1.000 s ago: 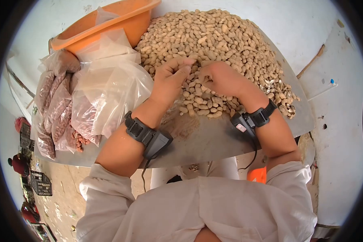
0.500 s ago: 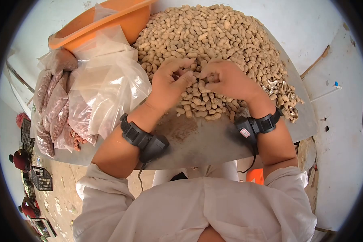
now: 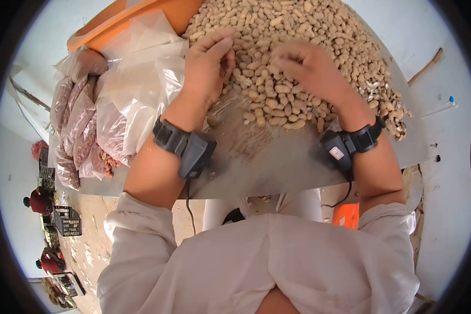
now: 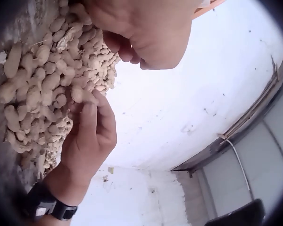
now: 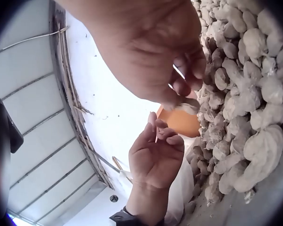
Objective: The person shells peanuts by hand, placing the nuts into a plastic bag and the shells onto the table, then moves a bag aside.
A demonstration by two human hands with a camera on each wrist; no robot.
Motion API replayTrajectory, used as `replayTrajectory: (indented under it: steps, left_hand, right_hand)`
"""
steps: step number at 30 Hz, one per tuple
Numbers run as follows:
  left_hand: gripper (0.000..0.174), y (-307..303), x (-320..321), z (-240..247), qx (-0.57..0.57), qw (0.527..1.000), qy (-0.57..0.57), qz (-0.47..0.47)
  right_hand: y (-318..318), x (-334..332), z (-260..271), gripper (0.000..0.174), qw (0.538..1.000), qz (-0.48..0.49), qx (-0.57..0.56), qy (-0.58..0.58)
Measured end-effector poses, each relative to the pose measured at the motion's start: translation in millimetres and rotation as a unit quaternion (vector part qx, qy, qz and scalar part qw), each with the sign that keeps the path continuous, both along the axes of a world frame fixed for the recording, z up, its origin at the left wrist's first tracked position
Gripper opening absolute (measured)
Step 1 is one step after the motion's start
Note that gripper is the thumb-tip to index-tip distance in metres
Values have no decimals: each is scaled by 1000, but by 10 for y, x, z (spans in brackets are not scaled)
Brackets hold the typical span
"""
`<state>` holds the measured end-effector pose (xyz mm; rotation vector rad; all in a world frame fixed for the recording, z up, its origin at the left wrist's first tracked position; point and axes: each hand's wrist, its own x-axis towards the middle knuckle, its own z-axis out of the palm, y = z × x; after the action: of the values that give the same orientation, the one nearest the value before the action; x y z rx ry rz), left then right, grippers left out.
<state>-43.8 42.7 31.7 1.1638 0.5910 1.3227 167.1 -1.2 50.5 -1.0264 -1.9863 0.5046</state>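
A large heap of unshelled peanuts covers the far side of the grey table. My right hand is over the front of the heap, pinching one peanut between thumb and fingertips. To its left, my left hand is raised beside the heap's left edge, apart from the right one. Its fingers are loosely curled, and the right wrist view shows its palm with nothing visible in it.
Left of the heap lie clear plastic bags and filled bags of reddish kernels. Loose kernels lie by them. An orange basin stands behind. Empty shells collect at the heap's right edge.
My hands, which were close together over the heap, have moved apart. The left has shifted outward to the left, the right a little to the right. The head view has tilted lower.
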Motion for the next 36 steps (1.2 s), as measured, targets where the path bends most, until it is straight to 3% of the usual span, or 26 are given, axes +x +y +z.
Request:
replayTrajectory:
  steps: [1,5,9,12,15,23,25,29,32,36]
  left_hand:
    - [23,15,-9,-1,23,999,-17,-27]
    - [26,-166,115,43,103,986,130,-26]
    - [25,-226,180,9,147,978,141,-41]
    - [24,-215,165,17,93,985,113,-94]
    - [22,-184,218,-64,108,984,100,-98]
    - [15,-237,252,-48,132,979,151,-24]
    - [17,-287,294,-60,119,987,108,-26]
    - [24,-260,294,-109,172,958,231,-12]
    - [24,-243,309,-145,178,963,201,6]
    - [18,-278,312,-84,175,948,264,18]
  right_hand:
    - [-19,-19,27,15,997,2,-44,67]
    - [-25,-162,134,21,970,-10,-83,228]
    - [-55,-273,140,21,960,17,-96,264]
    - [-81,-269,82,20,928,53,-144,339]
    - [-151,-274,19,18,897,46,-168,407]
    - [-89,-349,-187,17,927,-29,-106,359]
    - [-122,-358,-145,18,923,5,-104,370]
    - [-112,-284,-216,21,930,-2,-110,352]
    - [-79,-271,-252,22,907,46,-129,397]
    - [-73,-251,-262,14,911,56,-155,378]
